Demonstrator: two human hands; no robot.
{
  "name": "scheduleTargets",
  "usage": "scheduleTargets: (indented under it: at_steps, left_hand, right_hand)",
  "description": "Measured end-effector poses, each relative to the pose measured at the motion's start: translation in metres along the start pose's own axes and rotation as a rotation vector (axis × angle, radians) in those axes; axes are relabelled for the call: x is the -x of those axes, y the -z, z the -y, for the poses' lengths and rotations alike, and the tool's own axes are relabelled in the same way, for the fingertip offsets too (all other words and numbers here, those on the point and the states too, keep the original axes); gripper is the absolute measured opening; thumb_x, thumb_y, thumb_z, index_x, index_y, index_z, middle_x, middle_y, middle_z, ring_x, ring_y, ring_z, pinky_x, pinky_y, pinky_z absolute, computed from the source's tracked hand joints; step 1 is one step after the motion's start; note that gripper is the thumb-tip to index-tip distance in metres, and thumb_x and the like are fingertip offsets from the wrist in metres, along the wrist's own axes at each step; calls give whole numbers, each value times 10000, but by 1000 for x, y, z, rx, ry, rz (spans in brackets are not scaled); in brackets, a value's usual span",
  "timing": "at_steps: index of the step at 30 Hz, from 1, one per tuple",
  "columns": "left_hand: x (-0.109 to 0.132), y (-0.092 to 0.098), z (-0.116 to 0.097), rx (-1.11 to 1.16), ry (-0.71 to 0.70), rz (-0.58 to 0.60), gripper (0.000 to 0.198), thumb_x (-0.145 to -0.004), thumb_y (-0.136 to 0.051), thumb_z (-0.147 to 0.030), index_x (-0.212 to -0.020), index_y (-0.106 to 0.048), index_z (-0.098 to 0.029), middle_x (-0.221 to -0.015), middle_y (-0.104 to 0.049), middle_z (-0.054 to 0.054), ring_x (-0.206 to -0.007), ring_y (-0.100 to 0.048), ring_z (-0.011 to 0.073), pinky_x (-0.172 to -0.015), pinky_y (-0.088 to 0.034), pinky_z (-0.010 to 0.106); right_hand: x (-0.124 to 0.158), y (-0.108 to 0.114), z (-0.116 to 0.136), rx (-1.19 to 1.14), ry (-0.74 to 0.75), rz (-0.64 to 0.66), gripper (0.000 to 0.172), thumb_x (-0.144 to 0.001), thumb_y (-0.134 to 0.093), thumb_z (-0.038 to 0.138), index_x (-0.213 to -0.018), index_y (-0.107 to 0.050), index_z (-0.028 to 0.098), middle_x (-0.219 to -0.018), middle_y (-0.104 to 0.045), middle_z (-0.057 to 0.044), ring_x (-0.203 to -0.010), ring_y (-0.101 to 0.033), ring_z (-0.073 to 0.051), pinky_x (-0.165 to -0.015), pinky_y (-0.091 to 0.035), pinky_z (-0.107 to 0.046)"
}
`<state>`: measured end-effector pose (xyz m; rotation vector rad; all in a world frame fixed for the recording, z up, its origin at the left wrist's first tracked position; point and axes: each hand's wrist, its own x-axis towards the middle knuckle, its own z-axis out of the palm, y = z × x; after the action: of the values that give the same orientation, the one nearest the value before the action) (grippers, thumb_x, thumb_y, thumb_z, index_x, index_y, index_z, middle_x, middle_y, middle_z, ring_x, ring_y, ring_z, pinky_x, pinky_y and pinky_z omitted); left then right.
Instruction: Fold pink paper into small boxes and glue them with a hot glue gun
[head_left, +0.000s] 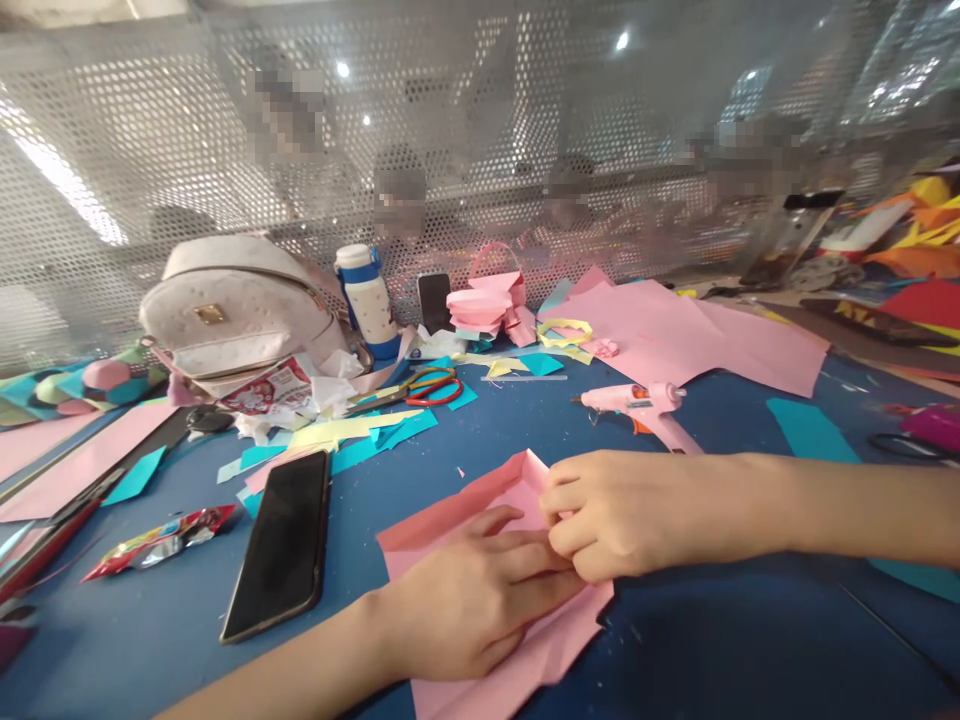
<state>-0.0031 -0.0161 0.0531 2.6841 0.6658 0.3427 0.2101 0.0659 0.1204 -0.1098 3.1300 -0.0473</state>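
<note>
A pink sheet of paper [450, 515] with folded-up edges lies on the blue table in front of me. My left hand [480, 590] rests flat on it, fingers stretched towards the right. At the sheet's right edge, my right hand [596, 510] has its fingers curled around a raised fold of the paper. The fingertips of both hands come close together near that edge; whether they touch I cannot tell. Just beyond my right hand, a pink glue gun [637, 402] lies on its side.
Left of the sheet are a black phone [281, 545] and a snack wrapper [161, 540]. Scissors [420, 388] lie among paper scraps. A backpack [232, 310], a bottle [367, 300] and pink paper [675, 335] stand or lie before a perforated metal screen [465, 120], with people behind it.
</note>
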Motion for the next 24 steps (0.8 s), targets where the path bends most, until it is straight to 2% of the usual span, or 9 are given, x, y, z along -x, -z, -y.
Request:
scheduleTargets:
  at_steps: [4,12,17,19,24]
  left_hand:
    - [1,-3,2,17,8,6,470,-979,-398,-220,-1448,-396,-193,-1440,-537,53,-1322,-481,196,-1193,-183,416]
    - [0,-1,2,7,4,-12,439,-975,-421,-205,-1414,-437,-188,-1403,-568,44,-1300,-501,182,-1182,-246,380]
    - [1,1,0,-14,14,21,499,-990,-393,-227,-1485,-334,-199,-1479,-497,38,-1369,-433,176,-1213,-195,413]
    - [2,3,-1,-39,19,36,499,-1002,-371,-247,-1497,-312,-219,-1500,-472,27,-1398,-397,189,-1213,-188,456]
    - [3,1,-3,-162,143,2,540,-973,-417,-267,-1500,-322,-191,-1514,-440,83,-1405,-380,264,-1175,-287,485]
  right_hand:
    - [5,-1,-2,169,181,28,272,-912,-593,86,-665,-547,192,-774,-633,27,-781,-502,-146,-737,-383,-319]
    - [1,-15,-3,235,189,18,256,-880,-596,45,-681,-532,192,-788,-618,36,-748,-485,-146,-761,-370,-353]
    - [7,-11,-9,274,184,-19,248,-915,-565,69,-705,-557,199,-773,-630,28,-754,-498,-149,-743,-378,-326]
    - [10,-9,-12,303,159,-49,261,-919,-533,42,-716,-564,202,-752,-627,23,-743,-511,-152,-732,-378,-324]
    - [11,-6,-10,354,162,-70,330,-913,-490,-9,-668,-529,208,-662,-578,32,-652,-488,-148,-692,-379,-315]
